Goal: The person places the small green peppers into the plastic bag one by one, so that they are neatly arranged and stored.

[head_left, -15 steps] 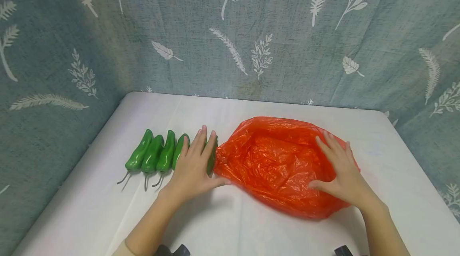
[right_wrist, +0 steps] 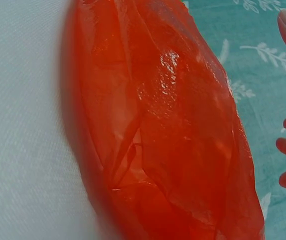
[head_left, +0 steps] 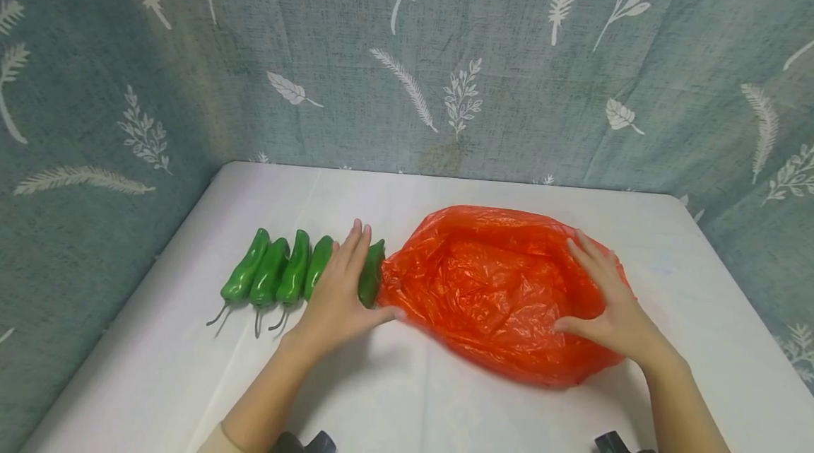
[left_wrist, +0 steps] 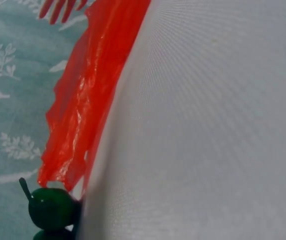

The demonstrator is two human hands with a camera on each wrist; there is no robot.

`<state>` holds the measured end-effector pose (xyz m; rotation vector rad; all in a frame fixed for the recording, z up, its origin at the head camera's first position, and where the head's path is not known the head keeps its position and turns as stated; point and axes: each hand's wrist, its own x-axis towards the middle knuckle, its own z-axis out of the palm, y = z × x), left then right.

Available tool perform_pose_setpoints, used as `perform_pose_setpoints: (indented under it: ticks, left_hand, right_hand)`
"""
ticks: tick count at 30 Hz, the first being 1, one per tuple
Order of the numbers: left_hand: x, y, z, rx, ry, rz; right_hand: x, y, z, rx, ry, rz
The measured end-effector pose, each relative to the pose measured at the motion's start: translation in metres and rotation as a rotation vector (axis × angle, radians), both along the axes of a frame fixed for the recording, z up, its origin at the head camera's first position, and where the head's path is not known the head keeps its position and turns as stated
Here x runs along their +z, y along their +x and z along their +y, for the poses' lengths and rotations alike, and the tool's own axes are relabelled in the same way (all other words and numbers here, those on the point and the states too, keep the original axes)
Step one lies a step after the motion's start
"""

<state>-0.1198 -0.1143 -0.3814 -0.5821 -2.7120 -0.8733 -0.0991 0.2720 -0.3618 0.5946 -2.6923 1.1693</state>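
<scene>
Left hand [head_left: 335, 306] over green peppers [head_left: 295, 271], left side; right hand [head_left: 618, 319] over red bag [head_left: 496, 290], right side. Both grips released, fingers extended.

Peppers [head_left: 295, 271] left of bag [head_left: 502, 290], both on table [head_left: 470, 414]; curtain [head_left: 343, 64] behind.

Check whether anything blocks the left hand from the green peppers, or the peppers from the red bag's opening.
Nothing visible stands between the left hand and the green peppers. Between the rightmost pepper and the opening of the red bag stands the bag's own crumpled left edge.
</scene>
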Motion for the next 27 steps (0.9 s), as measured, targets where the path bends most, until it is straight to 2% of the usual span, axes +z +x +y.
perform_pose_setpoints:
  ticks: [7,11,19,23,27]
  left_hand:
    - [0.001,0.0,-0.001,0.01,0.174,-0.08]
    - [0.0,0.001,-0.004,0.0,0.255,-0.097]
    - [0.0,0.001,-0.017,0.016,0.307,-0.055]
    - [0.002,0.002,-0.024,0.056,0.336,-0.082]
    - [0.004,0.003,-0.031,0.085,0.347,-0.093]
  right_hand:
    - [0.003,0.002,0.005,-0.026,-0.047,-0.022]
    - [0.004,0.002,0.009,-0.038,-0.068,-0.039]
    - [0.005,0.003,0.021,-0.068,-0.06,-0.029]
    - [0.004,0.006,0.027,-0.096,-0.049,-0.025]
    - [0.003,0.01,0.034,-0.123,-0.084,-0.052]
